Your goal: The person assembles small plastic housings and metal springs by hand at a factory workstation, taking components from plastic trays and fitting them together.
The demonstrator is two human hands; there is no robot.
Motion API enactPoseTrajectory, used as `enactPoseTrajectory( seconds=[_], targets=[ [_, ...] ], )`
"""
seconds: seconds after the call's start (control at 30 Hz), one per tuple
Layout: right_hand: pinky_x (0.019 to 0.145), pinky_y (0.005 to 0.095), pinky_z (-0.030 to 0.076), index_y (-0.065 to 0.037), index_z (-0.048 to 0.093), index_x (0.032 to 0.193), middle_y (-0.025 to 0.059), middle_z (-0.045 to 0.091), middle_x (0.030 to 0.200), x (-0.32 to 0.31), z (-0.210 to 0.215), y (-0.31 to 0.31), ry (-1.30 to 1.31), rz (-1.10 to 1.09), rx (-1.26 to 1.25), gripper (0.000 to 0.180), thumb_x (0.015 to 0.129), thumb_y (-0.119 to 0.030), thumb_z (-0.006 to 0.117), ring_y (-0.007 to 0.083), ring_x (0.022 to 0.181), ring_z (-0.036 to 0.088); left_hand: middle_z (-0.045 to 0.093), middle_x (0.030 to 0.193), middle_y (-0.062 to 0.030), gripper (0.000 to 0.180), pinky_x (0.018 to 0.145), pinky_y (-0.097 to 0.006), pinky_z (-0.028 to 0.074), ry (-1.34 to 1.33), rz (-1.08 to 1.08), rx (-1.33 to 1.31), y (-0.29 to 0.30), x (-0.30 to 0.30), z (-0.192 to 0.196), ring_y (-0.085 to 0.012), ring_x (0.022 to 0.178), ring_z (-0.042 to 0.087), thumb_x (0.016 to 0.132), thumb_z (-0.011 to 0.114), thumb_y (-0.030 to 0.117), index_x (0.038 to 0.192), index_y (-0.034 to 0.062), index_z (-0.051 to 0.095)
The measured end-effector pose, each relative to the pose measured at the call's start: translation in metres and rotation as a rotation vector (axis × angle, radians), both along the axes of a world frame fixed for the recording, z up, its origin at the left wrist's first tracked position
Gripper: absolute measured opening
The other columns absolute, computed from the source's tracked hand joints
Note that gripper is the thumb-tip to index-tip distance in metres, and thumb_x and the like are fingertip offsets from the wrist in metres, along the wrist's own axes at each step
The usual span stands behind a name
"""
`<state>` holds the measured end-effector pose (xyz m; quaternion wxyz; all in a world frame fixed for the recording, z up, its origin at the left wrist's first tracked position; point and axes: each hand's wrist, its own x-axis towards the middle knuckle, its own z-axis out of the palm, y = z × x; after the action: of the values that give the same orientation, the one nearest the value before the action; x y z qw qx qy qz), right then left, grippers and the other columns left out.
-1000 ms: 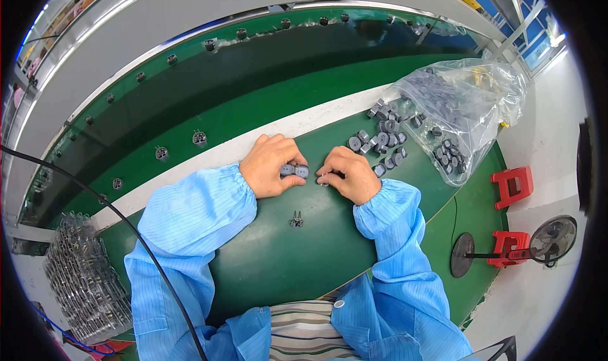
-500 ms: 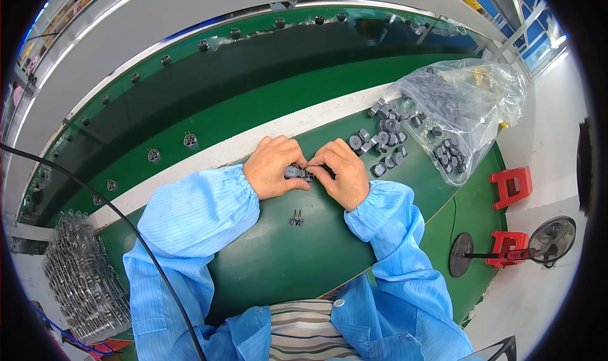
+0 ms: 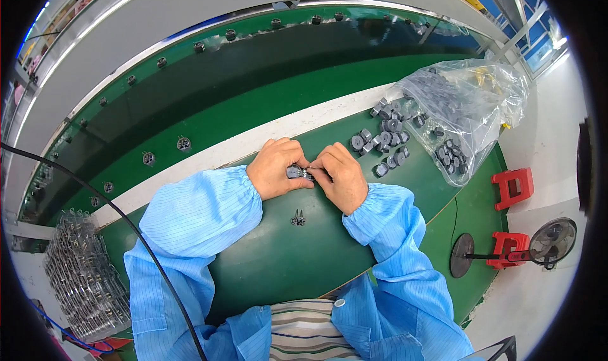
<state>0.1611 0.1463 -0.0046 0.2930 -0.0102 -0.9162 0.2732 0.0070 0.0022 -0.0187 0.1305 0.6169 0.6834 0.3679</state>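
Note:
Over the green tabletop (image 3: pixel 278 253), both of my hands meet around one small assembly. My left hand (image 3: pixel 273 167) is closed, its thumb and fingers wrapped about a grey round plastic part (image 3: pixel 294 171). A small black part with metal bits (image 3: pixel 306 175) lies against its right side. My right hand (image 3: pixel 345 178) pinches at this black part with thumb and forefinger, whose tips partly cover it. Just below the hands, a loose small black part with upright metal pins (image 3: pixel 298 219) rests on the table.
Several grey round parts (image 3: pixel 385 136) lie to the right, beside a clear plastic bag (image 3: pixel 456 107) of more. Beyond a white rail (image 3: pixel 240 147) runs a belt with spaced small parts (image 3: pixel 183 144). Stacked clear trays (image 3: pixel 82 275) stand at left; a black cable (image 3: pixel 136 231) crosses in front.
The parts on the belt have moved slightly to the left. My right hand's fingertips have shifted a little on the black part; my left hand keeps its grip.

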Motion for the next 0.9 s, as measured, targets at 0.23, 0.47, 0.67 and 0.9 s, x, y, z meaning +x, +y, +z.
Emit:
enactPoseTrajectory(
  seconds=[0.23,0.47,0.67,0.9],
  targets=[
    [0.066,0.0388,0.048,-0.001,0.061,0.085,0.0103,0.061,0.084,0.002,0.005,0.004,-0.188,0.029,-0.272,0.018,0.082,0.003,0.078,0.0271,0.078,0.059,0.062,0.083,-0.0003,0.038,0.08,-0.038,0.042,-0.044,0.01,-0.018,0.0,0.001,0.001,-0.0206,0.083,0.06,0.072,0.094,0.034,0.087,0.0114,0.068],
    [0.07,0.0408,0.05,-0.003,0.063,0.089,0.0114,0.061,0.085,0.004,0.005,0.007,-0.252,0.052,-0.382,0.015,0.083,0.003,0.076,0.0309,0.084,0.062,0.061,0.082,0.0001,0.036,0.081,-0.037,0.042,-0.03,0.013,-0.001,-0.001,0.002,0.0,-0.0193,0.082,0.06,0.073,0.094,0.033,0.085,0.0116,0.068],
    [0.06,0.0323,0.046,-0.001,0.067,0.087,0.008,0.061,0.081,0.0,0.006,0.009,-0.128,0.088,-0.267,0.014,0.082,0.005,0.078,0.0197,0.07,0.059,0.059,0.079,0.0001,0.034,0.077,-0.035,0.041,-0.038,0.005,0.032,0.001,0.002,0.001,-0.0191,0.078,0.057,0.073,0.094,0.029,0.085,0.0101,0.068],
    [0.064,0.0372,0.049,-0.001,0.063,0.083,0.0101,0.061,0.079,-0.009,0.011,0.015,-0.181,0.143,-0.138,0.018,0.078,0.005,0.079,0.0277,0.074,0.06,0.061,0.082,-0.0004,0.033,0.079,-0.037,0.041,-0.032,0.014,-0.005,0.0,0.001,0.003,-0.0195,0.082,0.058,0.072,0.094,0.029,0.086,0.0115,0.069]
  ],
)
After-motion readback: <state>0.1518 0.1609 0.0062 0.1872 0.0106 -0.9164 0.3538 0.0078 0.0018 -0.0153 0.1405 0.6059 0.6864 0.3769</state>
